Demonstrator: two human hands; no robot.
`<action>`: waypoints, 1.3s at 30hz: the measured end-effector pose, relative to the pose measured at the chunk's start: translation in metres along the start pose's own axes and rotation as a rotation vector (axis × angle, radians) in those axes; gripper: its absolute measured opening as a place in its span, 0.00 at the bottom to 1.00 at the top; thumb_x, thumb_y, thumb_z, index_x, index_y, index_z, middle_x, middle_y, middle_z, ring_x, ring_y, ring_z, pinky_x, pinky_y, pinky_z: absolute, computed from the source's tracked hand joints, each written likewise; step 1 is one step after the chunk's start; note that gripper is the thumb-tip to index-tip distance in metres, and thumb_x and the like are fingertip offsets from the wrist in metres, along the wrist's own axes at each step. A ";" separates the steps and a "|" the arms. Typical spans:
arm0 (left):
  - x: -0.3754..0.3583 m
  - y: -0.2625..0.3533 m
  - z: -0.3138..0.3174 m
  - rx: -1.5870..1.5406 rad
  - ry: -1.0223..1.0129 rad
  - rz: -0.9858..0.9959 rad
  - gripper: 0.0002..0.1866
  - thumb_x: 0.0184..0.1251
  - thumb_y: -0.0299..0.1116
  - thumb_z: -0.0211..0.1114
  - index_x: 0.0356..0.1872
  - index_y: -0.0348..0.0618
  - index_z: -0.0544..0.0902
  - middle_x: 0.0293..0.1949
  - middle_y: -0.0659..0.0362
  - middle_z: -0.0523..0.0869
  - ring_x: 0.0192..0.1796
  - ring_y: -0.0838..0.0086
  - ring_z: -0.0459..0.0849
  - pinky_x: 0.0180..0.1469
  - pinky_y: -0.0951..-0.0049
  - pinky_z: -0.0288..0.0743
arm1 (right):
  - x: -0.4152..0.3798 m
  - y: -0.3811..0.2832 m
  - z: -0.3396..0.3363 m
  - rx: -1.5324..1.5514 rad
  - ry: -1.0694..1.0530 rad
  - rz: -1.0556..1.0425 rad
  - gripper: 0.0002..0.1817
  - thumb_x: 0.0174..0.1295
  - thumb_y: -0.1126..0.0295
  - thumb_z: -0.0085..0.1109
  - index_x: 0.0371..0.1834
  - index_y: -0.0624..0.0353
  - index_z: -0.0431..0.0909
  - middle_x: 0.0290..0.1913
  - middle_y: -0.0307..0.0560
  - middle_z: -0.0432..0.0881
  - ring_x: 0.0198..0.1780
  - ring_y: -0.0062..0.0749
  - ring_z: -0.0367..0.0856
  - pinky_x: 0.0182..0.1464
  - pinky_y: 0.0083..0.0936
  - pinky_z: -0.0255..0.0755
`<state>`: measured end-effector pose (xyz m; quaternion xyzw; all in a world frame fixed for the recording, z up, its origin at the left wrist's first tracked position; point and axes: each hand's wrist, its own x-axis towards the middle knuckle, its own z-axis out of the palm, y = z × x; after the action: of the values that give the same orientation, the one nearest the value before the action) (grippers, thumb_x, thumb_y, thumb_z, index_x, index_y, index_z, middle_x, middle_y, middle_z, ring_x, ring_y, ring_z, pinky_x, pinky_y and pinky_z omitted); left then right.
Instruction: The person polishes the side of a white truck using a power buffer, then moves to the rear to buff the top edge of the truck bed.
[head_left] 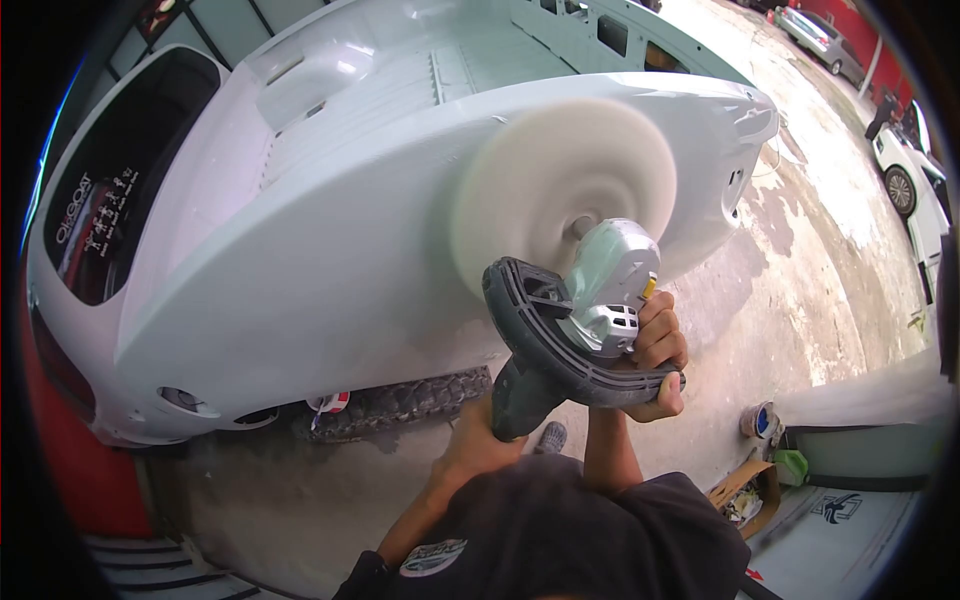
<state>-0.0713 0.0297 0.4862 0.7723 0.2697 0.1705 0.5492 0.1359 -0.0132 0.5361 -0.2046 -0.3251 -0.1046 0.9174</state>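
Note:
I hold a grey polisher [610, 290] with a round white pad [560, 200] pressed flat against the side panel of a white pickup truck [330, 260]. My right hand [660, 355] is wrapped around the black loop handle [545, 340] near the machine's head. My left hand [480, 445] grips the dark rear body of the polisher [520, 400], lower down. Both arms come out of black sleeves at the bottom of the view.
The truck's tyre [400, 405] shows under the panel. A small tin [760, 420], a green container [790, 465] and a cardboard box [745, 490] sit on the concrete at right. Parked cars [905, 170] stand further off. A red wall [85, 470] is at left.

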 end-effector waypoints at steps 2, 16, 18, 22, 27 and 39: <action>-0.013 -0.016 -0.011 0.029 0.032 -0.035 0.23 0.48 0.29 0.78 0.47 0.34 0.85 0.43 0.49 0.91 0.48 0.63 0.91 0.53 0.63 0.81 | -0.016 -0.003 0.012 -0.045 -0.038 0.018 0.18 0.50 0.50 0.51 0.17 0.50 0.60 0.20 0.36 0.61 0.33 0.32 0.59 0.43 0.34 0.58; -0.124 -0.131 -0.157 0.188 0.266 0.207 0.15 0.55 0.31 0.76 0.44 0.40 0.88 0.39 0.58 0.90 0.44 0.68 0.89 0.51 0.66 0.81 | -0.168 0.017 0.163 -0.029 -0.321 -0.082 0.20 0.45 0.50 0.59 0.17 0.54 0.65 0.22 0.41 0.68 0.29 0.35 0.64 0.34 0.33 0.61; -0.137 -0.124 -0.167 0.156 0.276 0.198 0.13 0.58 0.29 0.75 0.44 0.40 0.87 0.37 0.59 0.89 0.41 0.69 0.88 0.48 0.66 0.81 | -0.182 0.018 0.185 -0.011 -0.385 -0.105 0.17 0.37 0.57 0.62 0.16 0.54 0.66 0.22 0.41 0.70 0.29 0.38 0.67 0.35 0.32 0.61; -0.147 -0.101 -0.187 0.356 0.180 0.263 0.08 0.62 0.26 0.72 0.42 0.39 0.86 0.33 0.60 0.87 0.37 0.72 0.86 0.43 0.69 0.80 | -0.194 0.019 0.217 0.024 -0.464 -0.123 0.14 0.33 0.58 0.58 0.16 0.53 0.65 0.22 0.39 0.70 0.29 0.37 0.69 0.36 0.32 0.58; -0.168 -0.173 -0.166 0.194 0.340 0.124 0.05 0.66 0.20 0.65 0.31 0.39 0.79 0.26 0.62 0.81 0.28 0.78 0.81 0.33 0.77 0.75 | -0.182 0.021 0.230 0.106 -0.521 -0.053 0.13 0.35 0.63 0.59 0.14 0.53 0.63 0.19 0.38 0.67 0.26 0.37 0.67 0.35 0.32 0.55; -0.078 -0.008 -0.045 -0.074 0.268 0.005 0.06 0.56 0.24 0.72 0.27 0.38 0.82 0.25 0.62 0.85 0.28 0.77 0.85 0.31 0.71 0.77 | -0.026 0.001 0.140 0.047 -0.409 -0.005 0.20 0.50 0.60 0.61 0.14 0.56 0.61 0.18 0.39 0.63 0.26 0.32 0.60 0.32 0.31 0.56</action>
<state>-0.1601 0.0184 0.4968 0.7224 0.3324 0.2834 0.5361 0.0391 0.0513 0.6177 -0.1995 -0.5075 -0.0556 0.8364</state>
